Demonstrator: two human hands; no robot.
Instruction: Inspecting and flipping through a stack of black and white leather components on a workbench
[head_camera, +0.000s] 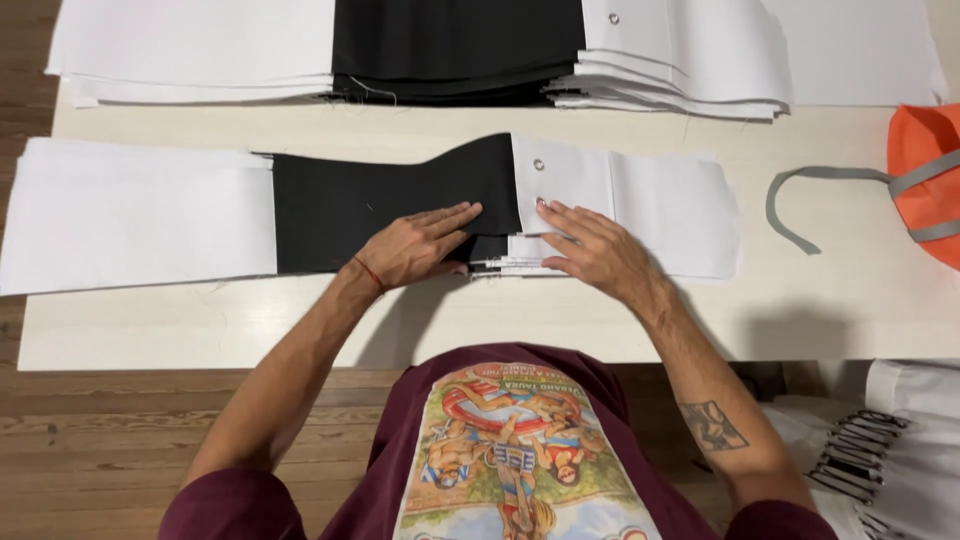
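Note:
A stack of cut fabric pieces lies along the near part of the cream table: white fabric at the left, a black middle panel, and white pieces with metal eyelets at the right. My left hand rests flat on the black panel, fingers together pointing right. My right hand presses flat on the white eyelet pieces, fingers spread toward the left. The two hands sit either side of the seam where black meets white, above the layered front edges of the stack.
A second, taller stack of white and black fabric runs along the far edge of the table. An orange vest with grey reflective straps lies at the right. White cloth with dark loops hangs below the table's right. Wooden floor at the left.

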